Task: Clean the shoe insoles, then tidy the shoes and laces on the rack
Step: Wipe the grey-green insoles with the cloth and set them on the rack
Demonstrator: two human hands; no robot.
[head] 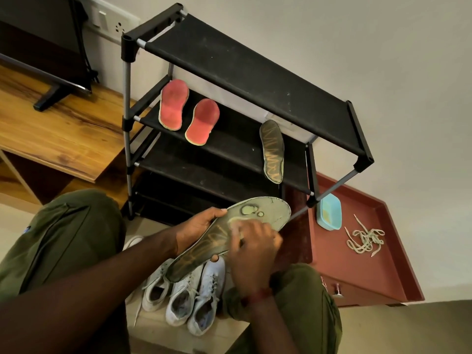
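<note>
Step in hand: cleaning the insoles. Judged from the layout, this is the last of four.

1. Above the left hand, two red insoles (173,104) (203,121) lie side by side on the second shelf of the rack (242,72).
2. The left hand (196,226) holds a grey-green insole (258,208) from beneath. Its fingers wrap the upper edge and its thumb tip shows at the lower edge. The toe end points up and to the right.
3. Directly below both hands, three pale shoes (184,297) stand close together on the floor. A fourth may be hidden.
4. The right hand (255,249) lies on the face of the held insole. Its fingers are curled round what appears to be a pale cloth (237,226), which is blurred.
5. Above the right hand, a matching dark insole (272,149) lies on the same shelf as the red pair.
6. To the right of the right hand, a blue tub (329,212) and a loose tangle of laces (364,238) rest on a red-brown cabinet top (357,272), near each other but apart.

Next move: finish wiping towards the heel, then place this insole beside its partner. The shoes and laces are not yet tidied.
</note>
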